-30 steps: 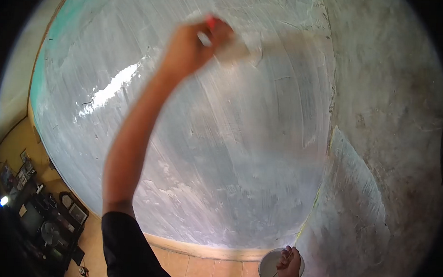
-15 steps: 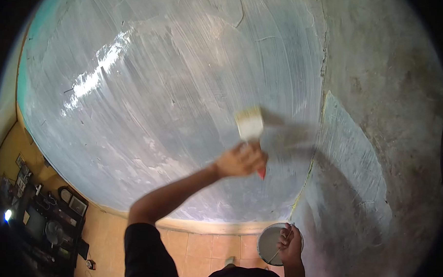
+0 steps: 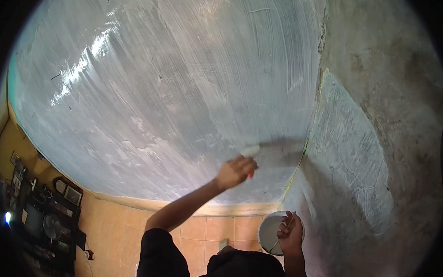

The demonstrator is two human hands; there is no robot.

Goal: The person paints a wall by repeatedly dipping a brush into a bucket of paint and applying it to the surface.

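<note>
My left hand [image 3: 235, 170] is shut on a paintbrush [image 3: 251, 151] with a red handle. Its pale bristles press against the wet, white-streaked wall [image 3: 184, 88], low down near the corner. The brush is blurred. My left arm reaches up from a black sleeve [image 3: 161, 256]. My right hand [image 3: 290, 233] sits lower right, closed on the thin wire handle of a small white paint bucket [image 3: 267, 234] held close to the corner.
A rough grey wall [image 3: 395, 66] with one painted patch [image 3: 348, 143] meets the wet wall at the corner. Orange floor tiles [image 3: 199, 228] lie below. A dark shelf [image 3: 43, 215] with framed pictures, a fan and small items stands at the lower left.
My left hand swept the brush from high on the wall down and to the right, to the low part by the corner. My right hand kept the bucket almost still.
</note>
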